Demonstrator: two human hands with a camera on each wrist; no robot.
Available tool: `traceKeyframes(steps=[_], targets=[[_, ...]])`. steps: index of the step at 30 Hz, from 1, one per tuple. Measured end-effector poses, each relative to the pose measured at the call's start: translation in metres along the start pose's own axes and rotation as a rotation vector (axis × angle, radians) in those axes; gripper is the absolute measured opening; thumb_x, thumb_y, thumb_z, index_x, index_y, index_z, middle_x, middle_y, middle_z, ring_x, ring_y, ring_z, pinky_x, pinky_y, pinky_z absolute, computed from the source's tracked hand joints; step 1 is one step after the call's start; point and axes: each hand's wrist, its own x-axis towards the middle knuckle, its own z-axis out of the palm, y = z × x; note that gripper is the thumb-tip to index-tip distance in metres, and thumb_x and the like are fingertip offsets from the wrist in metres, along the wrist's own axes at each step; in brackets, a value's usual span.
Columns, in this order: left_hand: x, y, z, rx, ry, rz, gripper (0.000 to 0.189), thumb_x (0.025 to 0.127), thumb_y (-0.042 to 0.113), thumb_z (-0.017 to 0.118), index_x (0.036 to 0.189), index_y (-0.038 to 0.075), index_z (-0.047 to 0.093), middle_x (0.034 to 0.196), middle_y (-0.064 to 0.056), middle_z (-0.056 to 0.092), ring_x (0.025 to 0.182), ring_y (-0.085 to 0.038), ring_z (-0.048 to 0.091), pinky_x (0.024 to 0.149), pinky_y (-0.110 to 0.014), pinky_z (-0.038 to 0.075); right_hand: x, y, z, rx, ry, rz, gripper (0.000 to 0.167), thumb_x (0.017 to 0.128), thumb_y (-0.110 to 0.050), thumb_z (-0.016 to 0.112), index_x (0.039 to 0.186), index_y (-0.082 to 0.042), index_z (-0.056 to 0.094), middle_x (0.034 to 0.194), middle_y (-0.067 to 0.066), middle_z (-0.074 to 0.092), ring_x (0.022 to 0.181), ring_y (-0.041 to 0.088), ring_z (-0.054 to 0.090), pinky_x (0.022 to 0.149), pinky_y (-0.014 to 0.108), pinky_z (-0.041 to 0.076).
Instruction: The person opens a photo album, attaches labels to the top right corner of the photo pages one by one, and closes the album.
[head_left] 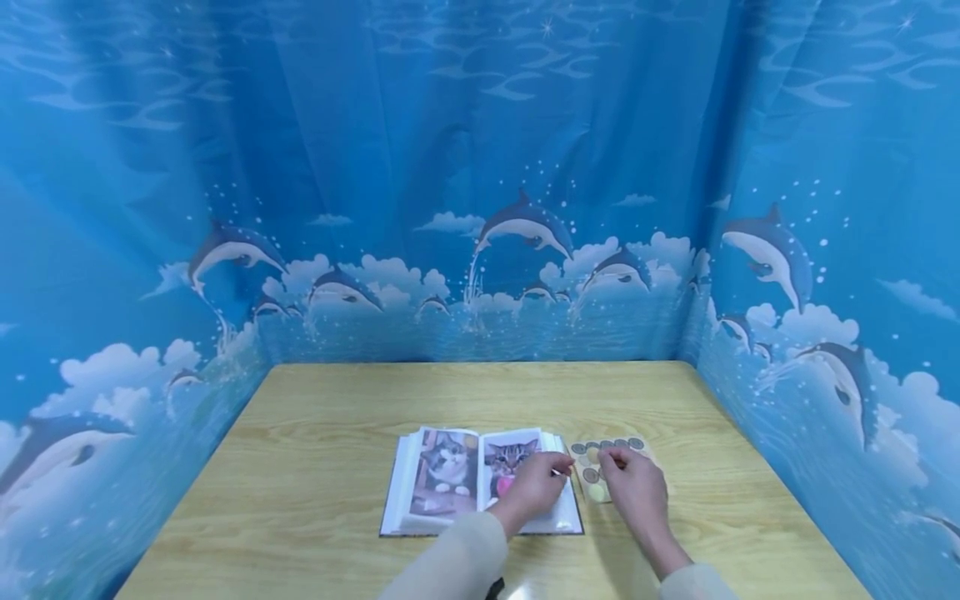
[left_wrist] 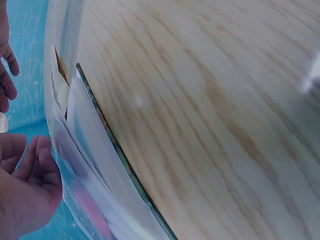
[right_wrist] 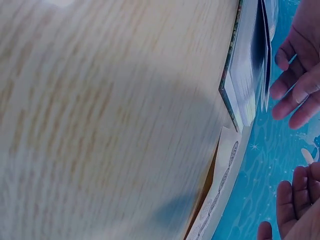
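A photo album [head_left: 402, 492] lies open on the table, a grey-and-white cat photo [head_left: 447, 475] on its left page and a tabby photo [head_left: 504, 454] on its right. Over the right page hovers my left hand [head_left: 542, 482], fingers loosely bent and holding nothing visible. My right hand [head_left: 637, 487] is above a sheet of round stickers [head_left: 648, 454] beside the album, thumb and forefinger together. At its fingertips in the right wrist view shows a small white sticker [right_wrist: 307, 156], mostly hidden by the fingers. The left wrist view shows the left hand [left_wrist: 30, 190] close by the album's raised pages [left_wrist: 95, 145].
The wooden table [head_left: 315, 417] carries the album and sheet near its front. Blue dolphin-print curtains [head_left: 420, 167] stand behind the table and along both sides. The sheet's edge [right_wrist: 212, 190] lifts slightly off the table in the right wrist view.
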Motion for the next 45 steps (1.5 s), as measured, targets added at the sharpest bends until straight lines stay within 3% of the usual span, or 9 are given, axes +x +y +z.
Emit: traceKeyframes(steps=[5, 10, 15, 19, 25, 31, 37, 45], targets=[[-0.005, -0.008, -0.01, 0.147, 0.045, 0.0, 0.029, 0.089, 0.007, 0.069, 0.117, 0.001, 0.069, 0.107, -0.011, 0.071, 0.1, -0.026, 0.066, 0.09, -0.038, 0.053, 0.001, 0.0, 0.004, 0.005, -0.004, -0.001, 0.022, 0.093, -0.021, 0.066, 0.104, -0.005, 0.075, 0.09, 0.007, 0.073, 0.073, 0.017, 0.062, 0.067, 0.036, 0.05], [-0.015, -0.015, -0.022, 0.369, 0.101, 0.017, 0.027, 0.088, 0.018, 0.071, 0.113, 0.005, 0.071, 0.113, -0.011, 0.069, 0.108, -0.03, 0.062, 0.097, -0.049, 0.048, 0.001, -0.002, 0.007, 0.004, -0.019, -0.001, 0.021, 0.093, -0.02, 0.066, 0.103, -0.004, 0.074, 0.091, 0.009, 0.073, 0.072, 0.016, 0.063, 0.064, 0.034, 0.05], [-0.024, -0.022, -0.03, 0.533, 0.1, -0.047, 0.034, 0.088, 0.03, 0.072, 0.113, 0.007, 0.071, 0.122, -0.015, 0.065, 0.115, -0.034, 0.057, 0.101, -0.056, 0.042, 0.003, -0.001, 0.011, 0.013, -0.053, -0.002, 0.022, 0.094, -0.02, 0.065, 0.104, -0.003, 0.074, 0.091, 0.008, 0.073, 0.076, 0.019, 0.064, 0.067, 0.036, 0.052], [-0.031, -0.029, -0.036, 0.587, 0.053, -0.108, 0.048, 0.09, 0.037, 0.069, 0.125, 0.005, 0.066, 0.134, -0.019, 0.058, 0.125, -0.038, 0.051, 0.108, -0.06, 0.035, 0.006, -0.001, 0.016, 0.01, -0.065, -0.025, 0.02, 0.094, -0.02, 0.065, 0.102, -0.004, 0.074, 0.089, 0.007, 0.072, 0.078, 0.02, 0.065, 0.07, 0.038, 0.053], [-0.041, -0.036, -0.042, 0.632, 0.004, -0.137, 0.064, 0.088, 0.047, 0.068, 0.14, 0.01, 0.057, 0.144, -0.021, 0.049, 0.13, -0.042, 0.046, 0.108, -0.062, 0.034, 0.011, 0.0, 0.022, -0.011, -0.068, -0.075, 0.017, 0.093, -0.02, 0.067, 0.1, -0.006, 0.075, 0.09, 0.007, 0.073, 0.078, 0.019, 0.066, 0.071, 0.041, 0.054], [-0.05, -0.041, -0.042, 0.641, -0.021, -0.171, 0.063, 0.083, 0.051, 0.073, 0.133, 0.012, 0.062, 0.14, -0.02, 0.052, 0.13, -0.04, 0.046, 0.106, -0.064, 0.034, 0.016, 0.0, 0.028, -0.051, -0.096, -0.1, 0.018, 0.093, -0.021, 0.067, 0.1, -0.006, 0.075, 0.081, 0.001, 0.072, 0.07, 0.015, 0.062, 0.068, 0.039, 0.053], [-0.054, -0.046, -0.042, 0.674, -0.023, -0.172, 0.064, 0.083, 0.054, 0.072, 0.133, 0.016, 0.062, 0.141, -0.018, 0.052, 0.131, -0.04, 0.045, 0.105, -0.066, 0.034, 0.021, 0.0, 0.034, -0.081, -0.115, -0.142, 0.017, 0.093, -0.019, 0.066, 0.1, -0.007, 0.075, 0.089, 0.006, 0.073, 0.079, 0.022, 0.066, 0.074, 0.044, 0.055], [-0.056, -0.046, -0.04, 0.701, -0.034, -0.177, 0.065, 0.084, 0.058, 0.069, 0.135, 0.019, 0.061, 0.144, -0.016, 0.05, 0.134, -0.039, 0.043, 0.106, -0.066, 0.034, 0.03, -0.004, 0.045, -0.115, -0.178, -0.118, 0.016, 0.094, -0.022, 0.066, 0.1, -0.009, 0.074, 0.085, 0.0, 0.07, 0.074, 0.015, 0.061, 0.067, 0.037, 0.053]])
